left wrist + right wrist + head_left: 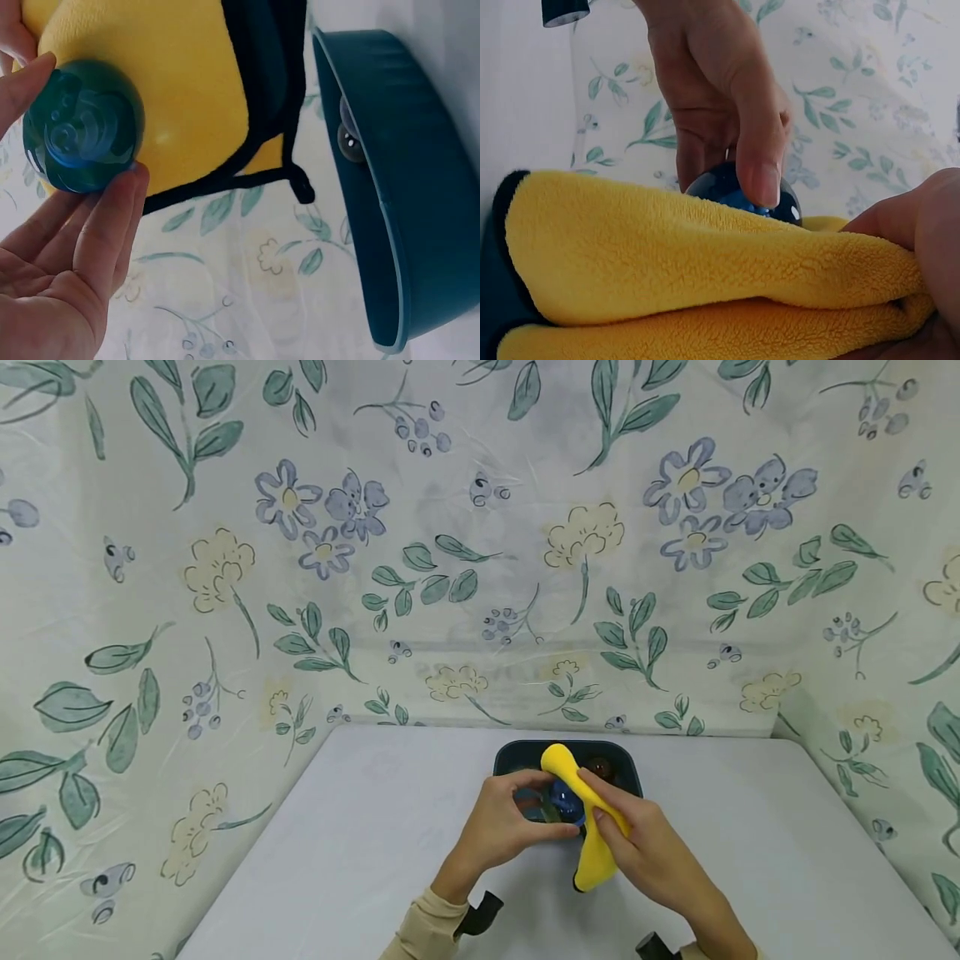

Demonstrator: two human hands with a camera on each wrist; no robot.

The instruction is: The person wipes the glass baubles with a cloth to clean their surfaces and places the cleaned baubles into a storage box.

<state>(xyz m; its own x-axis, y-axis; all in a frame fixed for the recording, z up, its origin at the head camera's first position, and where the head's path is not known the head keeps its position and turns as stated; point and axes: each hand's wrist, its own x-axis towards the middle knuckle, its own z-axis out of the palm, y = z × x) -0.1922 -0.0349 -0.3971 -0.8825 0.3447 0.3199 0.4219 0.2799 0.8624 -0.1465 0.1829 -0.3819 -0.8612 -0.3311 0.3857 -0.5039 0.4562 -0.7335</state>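
Observation:
My left hand (497,823) holds a glossy, see-through blue-green ball (84,126) between thumb and fingertips. In my right hand (651,853) is a folded yellow fleecy cloth (597,853) with a dark edging, gripped between thumb and fingers. The cloth lies against the ball's side; in the right wrist view it hides the lower part of the ball (718,184). Both hands are above the near side of a dark teal bin (517,748). Inside the bin sits a brownish glossy ball (601,767), partly covered by the cloth and right hand in the head view.
The bin stands on a white table (375,827), close to its back edge. Floral-patterned sheeting (480,610) hangs behind the table and along both sides. In the left wrist view, a dark round glass piece (350,144) shows at the bin's opening.

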